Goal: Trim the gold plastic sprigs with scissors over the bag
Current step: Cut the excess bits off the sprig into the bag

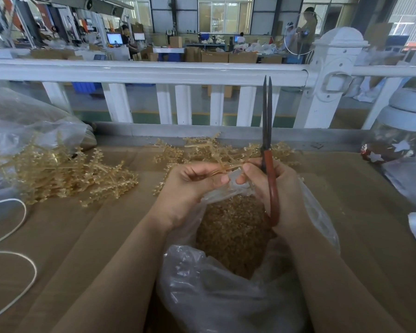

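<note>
A gold sprig (228,167) was held pinched between the left hand (190,186) and the fingertips of the right hand (271,186), above the open clear bag (226,296) of gold trimmings. Red-handled scissors (268,150) were gripped in the right hand, blades nearly closed and pointing up. Loose sprigs (65,174) were noted on the table (82,236).

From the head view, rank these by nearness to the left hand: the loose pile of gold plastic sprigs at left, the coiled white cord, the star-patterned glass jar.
From the left hand:
1. Loose pile of gold plastic sprigs, just to its left.
2. Coiled white cord, at the table's left edge.
3. Star-patterned glass jar, far right, beyond the right hand.
</note>
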